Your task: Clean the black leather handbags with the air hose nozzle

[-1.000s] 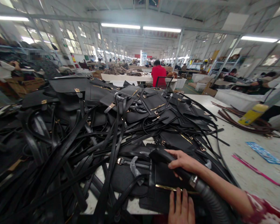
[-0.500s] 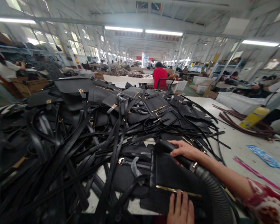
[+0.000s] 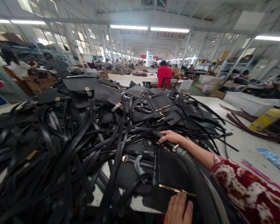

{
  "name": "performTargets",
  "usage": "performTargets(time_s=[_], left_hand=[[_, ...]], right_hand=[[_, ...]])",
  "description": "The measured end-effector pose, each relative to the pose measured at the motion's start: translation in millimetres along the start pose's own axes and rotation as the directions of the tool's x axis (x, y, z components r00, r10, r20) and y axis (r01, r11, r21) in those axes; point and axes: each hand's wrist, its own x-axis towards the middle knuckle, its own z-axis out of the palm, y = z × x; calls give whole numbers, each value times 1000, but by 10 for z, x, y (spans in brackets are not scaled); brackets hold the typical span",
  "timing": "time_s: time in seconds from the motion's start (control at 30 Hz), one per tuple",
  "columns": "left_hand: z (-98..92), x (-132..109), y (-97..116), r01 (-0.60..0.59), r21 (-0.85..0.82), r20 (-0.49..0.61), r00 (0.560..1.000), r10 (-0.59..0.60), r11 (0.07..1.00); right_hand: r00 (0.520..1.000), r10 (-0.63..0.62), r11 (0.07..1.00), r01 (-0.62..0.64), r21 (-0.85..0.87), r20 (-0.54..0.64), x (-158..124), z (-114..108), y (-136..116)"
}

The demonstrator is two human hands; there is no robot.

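Note:
My right hand (image 3: 172, 139) is wrapped around the black nozzle (image 3: 164, 141) of a ribbed grey hose (image 3: 196, 174). The nozzle's tip is over the far edge of a black leather bag (image 3: 172, 168), against the heap of straps. Near the bottom edge, my left hand (image 3: 178, 209) lies flat on that bag with fingers stretched out, just below its gold zipper (image 3: 170, 188). Left of the bag is a black piece with a gold buckle (image 3: 124, 159) and a strip of clear plastic wrap (image 3: 139, 168).
A large heap of black bags and straps (image 3: 84, 124) covers the left and middle of the white table (image 3: 238, 130). On the right lie brown straps (image 3: 238, 119), a yellow bottle (image 3: 267, 119), a blue packet (image 3: 274, 159) and a pink tool (image 3: 263, 176). A person in red (image 3: 164, 76) sits beyond.
My right hand has moved the nozzle forward and left, towards the bag's far edge, and the hose has followed. The left hand stays on the bag. The view has swung slightly left.

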Motion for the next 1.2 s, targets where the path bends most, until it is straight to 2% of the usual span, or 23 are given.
performTargets(time_s=[0.07,0.13,0.2,0.33,0.47,0.53,0.63,0.87,0.93,1.1,1.2], left_hand=[[-153,-20,-138,-36,18,91,995,34,999],[-296,-36,-265,-142,2,211,968,138,990],[-397,-41,-355,-194,-8,289,939,188,981],[-505,0,-462,-145,-44,357,922,151,988],[-572,172,-557,-58,-109,469,877,103,992],[-582,293,-575,-36,-144,557,823,111,989],[-583,457,-552,-62,-205,671,718,186,977],[-654,666,-511,-80,-208,823,524,219,975],[-628,674,-466,-87,-195,833,511,212,977],[-443,617,-173,-24,-50,839,541,55,998],[-406,533,-58,-42,-110,845,522,116,993]], right_hand=[[999,-32,999,32,4,-20,-127,-21,67],[999,-39,999,39,1,-10,-259,11,148],[999,-53,999,53,-2,-5,-368,97,213],[985,-158,987,160,17,-76,-612,288,233],[958,-245,966,255,49,-152,-1075,295,182],[941,-271,955,289,64,-205,-1358,245,184],[910,-271,941,319,111,-315,-1772,165,259],[850,-163,954,266,142,-501,-2534,24,695],[831,-123,963,233,139,-542,-2673,16,868],[768,1,970,154,186,-641,-2868,154,1406],[741,74,956,138,259,-667,-2941,297,1731]])
